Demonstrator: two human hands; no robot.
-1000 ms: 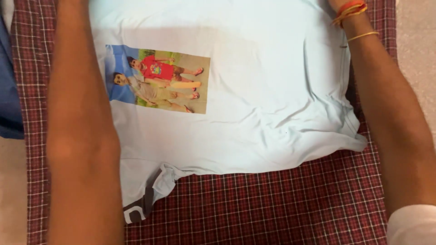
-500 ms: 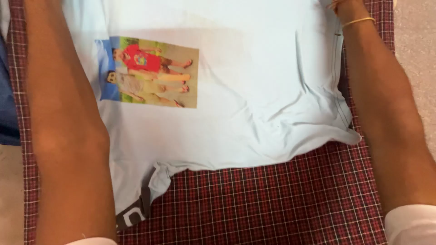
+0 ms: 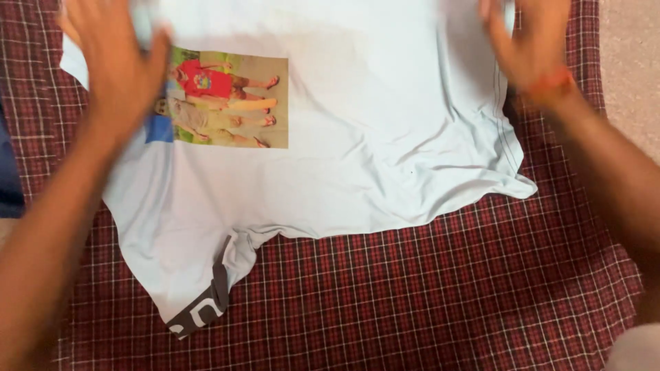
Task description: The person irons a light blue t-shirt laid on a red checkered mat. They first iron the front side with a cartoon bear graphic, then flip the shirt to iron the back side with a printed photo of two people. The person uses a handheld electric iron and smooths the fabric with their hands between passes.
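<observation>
A light blue T-shirt [image 3: 357, 137] lies spread flat on a maroon checked cloth [image 3: 426, 302]. It has a colourful printed photo [image 3: 227, 99] on its left part and a grey band [image 3: 203, 312] at its near corner. My left hand [image 3: 113, 62] is blurred over the shirt's upper left, partly covering the print, with a bit of pale fabric showing by its fingers. My right hand [image 3: 529, 48], with a red thread at the wrist, hovers with spread fingers over the shirt's right edge. Both hands are smeared by motion.
The checked cloth covers the whole surface under the shirt. A dark blue fabric [image 3: 8, 178] lies at the left edge. A pale floor [image 3: 629, 69] shows at the upper right. A white sleeve [image 3: 636, 350] is at the bottom right corner.
My arms have drawn back toward me, so both hands are now in view over the shirt. The shirt sits a little further left and up in the frame, with its left edge uncovered.
</observation>
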